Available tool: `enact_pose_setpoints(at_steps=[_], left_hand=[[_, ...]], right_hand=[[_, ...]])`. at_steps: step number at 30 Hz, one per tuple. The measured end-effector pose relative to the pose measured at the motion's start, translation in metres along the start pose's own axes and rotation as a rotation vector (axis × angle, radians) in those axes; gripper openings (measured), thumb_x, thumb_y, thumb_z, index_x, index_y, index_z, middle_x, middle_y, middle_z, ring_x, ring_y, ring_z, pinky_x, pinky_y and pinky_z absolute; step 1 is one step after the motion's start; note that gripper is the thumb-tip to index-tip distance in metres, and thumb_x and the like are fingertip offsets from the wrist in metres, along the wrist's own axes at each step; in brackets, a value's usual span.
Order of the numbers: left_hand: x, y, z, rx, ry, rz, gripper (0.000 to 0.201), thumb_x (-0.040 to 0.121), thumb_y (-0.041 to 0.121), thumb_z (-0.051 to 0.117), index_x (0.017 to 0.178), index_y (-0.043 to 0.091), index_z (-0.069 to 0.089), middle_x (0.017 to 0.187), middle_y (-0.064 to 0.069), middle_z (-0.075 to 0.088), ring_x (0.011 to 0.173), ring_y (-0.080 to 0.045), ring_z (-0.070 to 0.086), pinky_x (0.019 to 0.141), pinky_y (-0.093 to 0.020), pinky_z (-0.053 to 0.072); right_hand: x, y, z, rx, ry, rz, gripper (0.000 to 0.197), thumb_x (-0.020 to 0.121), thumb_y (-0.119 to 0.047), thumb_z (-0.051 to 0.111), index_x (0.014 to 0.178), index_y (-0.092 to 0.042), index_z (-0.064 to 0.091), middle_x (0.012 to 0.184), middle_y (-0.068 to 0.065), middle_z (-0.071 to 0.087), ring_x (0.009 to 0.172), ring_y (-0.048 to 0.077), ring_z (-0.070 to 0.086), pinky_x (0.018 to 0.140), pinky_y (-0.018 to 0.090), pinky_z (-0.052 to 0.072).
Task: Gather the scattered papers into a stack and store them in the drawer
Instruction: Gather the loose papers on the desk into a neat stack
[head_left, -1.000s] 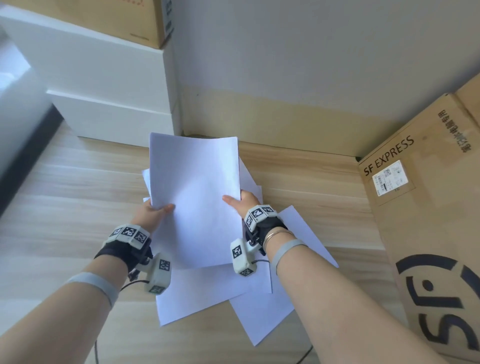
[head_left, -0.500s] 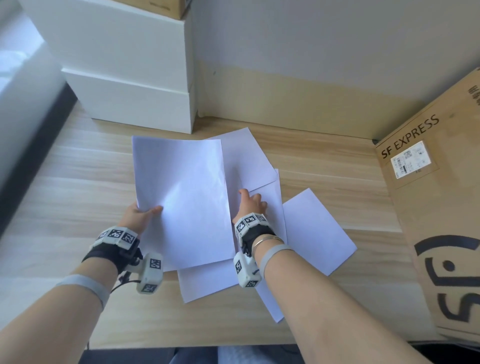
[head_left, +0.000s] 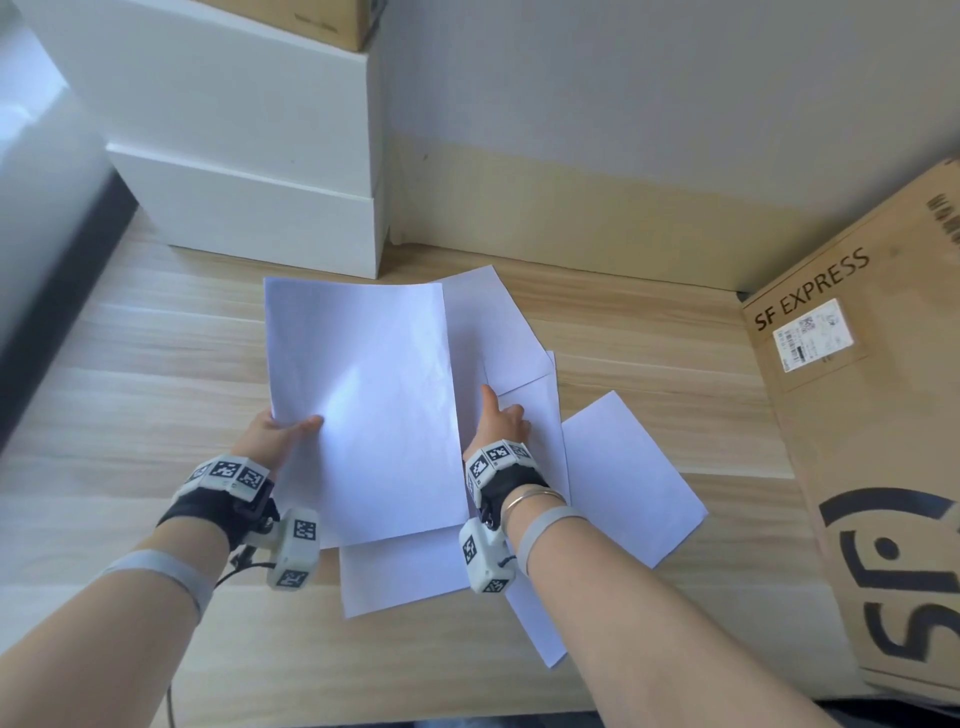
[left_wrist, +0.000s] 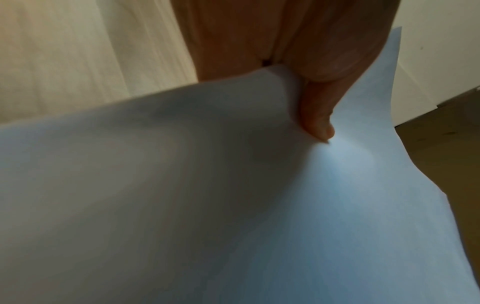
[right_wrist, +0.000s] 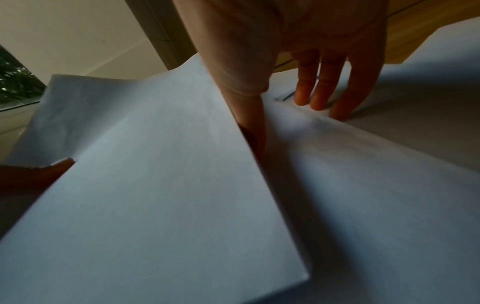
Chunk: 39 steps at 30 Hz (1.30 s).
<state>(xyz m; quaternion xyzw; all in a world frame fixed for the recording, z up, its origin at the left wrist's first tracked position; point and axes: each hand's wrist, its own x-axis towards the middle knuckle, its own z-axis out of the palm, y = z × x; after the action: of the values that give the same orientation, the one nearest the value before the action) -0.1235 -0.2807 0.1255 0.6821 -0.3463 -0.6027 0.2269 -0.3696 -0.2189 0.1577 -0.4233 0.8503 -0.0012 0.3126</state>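
The wooden table (head_left: 649, 364) has pale planks with a light grain, and its near edge runs just under the person's forearms. Nearest to that edge, the left hand (head_left: 270, 441) pinches the left side of the held papers (head_left: 363, 405), thumb on top and the other fingers underneath; in the left wrist view the thumb (left_wrist: 317, 115) presses the sheet into a soft bend. To the right of the held papers, the right hand (head_left: 501, 421) lies with straight, spread fingers on the loose sheets (head_left: 628, 478), which rest fanned and overlapping on the table; the forefinger points away from the person. How many sheets are in the held papers I cannot tell, and the loose sheets partly disappear under them and under the right forearm. Behind the held papers, at the back left of the table, stands a white cabinet (head_left: 249, 171); whether it has a drawer is not clear. A brown box (head_left: 322, 21) sits on top of it, cut off by the frame. The wall (head_left: 649, 104) behind is grey above and beige below. To the right of the loose sheets stands a big cardboard box (head_left: 878, 467), also cut off, with the words "SF EXPRESS", a large black logo and a white label (head_left: 813, 332) too small to read.
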Motion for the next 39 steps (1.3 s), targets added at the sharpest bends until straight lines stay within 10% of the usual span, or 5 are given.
enact_pose_setpoints(at_steps=[11,17,21,24,39], left_hand=[[0.004,0.008,0.004,0.006,-0.030,-0.027,0.043,0.085,0.014,0.064,0.122,-0.005,0.054,0.107,-0.023,0.061,0.101,-0.039,0.058,0.099,-0.057,0.043],[0.004,0.013,0.004,0.016,-0.031,-0.043,0.048,0.083,0.018,0.067,0.123,-0.005,0.053,0.112,-0.023,0.061,0.104,-0.041,0.058,0.099,-0.056,0.043],[0.011,0.014,0.003,0.013,-0.040,-0.046,0.046,0.081,0.019,0.069,0.120,-0.001,0.056,0.117,-0.027,0.062,0.108,-0.045,0.059,0.098,-0.059,0.043],[0.010,0.018,0.004,0.014,-0.027,-0.052,0.047,0.081,0.018,0.069,0.121,-0.002,0.055,0.118,-0.027,0.061,0.109,-0.045,0.058,0.099,-0.058,0.043],[0.022,0.031,0.012,-0.075,0.007,-0.114,0.043,0.084,0.014,0.065,0.121,-0.007,0.055,0.113,-0.027,0.062,0.105,-0.043,0.060,0.098,-0.057,0.044]], right_hand=[[0.004,0.003,0.000,0.063,-0.050,-0.020,0.092,0.081,0.005,0.051,0.147,-0.040,0.006,0.126,0.013,0.032,0.070,0.024,0.050,0.082,0.034,0.053],[0.006,0.003,-0.007,0.153,-0.091,0.024,0.094,0.083,-0.008,0.055,0.144,-0.050,-0.003,0.089,0.005,0.051,0.085,0.025,0.056,0.077,0.032,0.049],[0.025,0.002,-0.029,0.087,-0.094,0.067,0.061,0.078,-0.020,0.069,0.132,-0.027,0.041,0.102,0.001,0.063,0.108,0.025,0.055,0.096,0.039,0.038],[0.045,-0.009,-0.059,-0.062,-0.138,-0.051,0.018,0.081,-0.024,0.069,0.086,-0.011,0.058,0.086,0.003,0.061,0.097,0.026,0.057,0.076,0.029,0.046],[0.150,-0.106,-0.094,-0.411,-0.134,-0.371,0.047,0.084,-0.017,0.060,0.130,-0.012,0.050,0.135,0.009,0.047,0.120,0.031,0.052,0.095,0.036,0.047]])
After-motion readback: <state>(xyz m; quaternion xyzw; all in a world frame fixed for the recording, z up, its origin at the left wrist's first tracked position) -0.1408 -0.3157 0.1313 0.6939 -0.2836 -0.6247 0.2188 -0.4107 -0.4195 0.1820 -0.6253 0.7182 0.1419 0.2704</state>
